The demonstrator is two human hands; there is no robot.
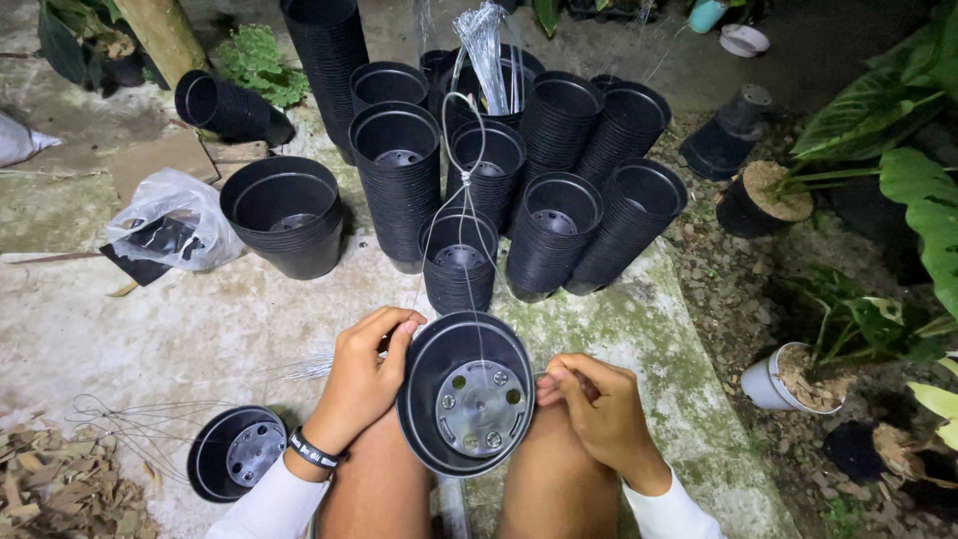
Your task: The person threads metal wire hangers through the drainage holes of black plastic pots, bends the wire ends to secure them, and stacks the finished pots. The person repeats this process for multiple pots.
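Black pot (469, 394) between my knees, mouth up toward me. Left hand (364, 374) pinching left rim, right hand (594, 399) pinching wire (469, 200) at right rim; wire loops up and away.

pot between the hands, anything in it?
Empty: the black pot faces the camera, and its bare grey holed base shows, with thin wire across it.

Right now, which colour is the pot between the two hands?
Black, with a grey perforated bottom; the pot shows best in the head view.
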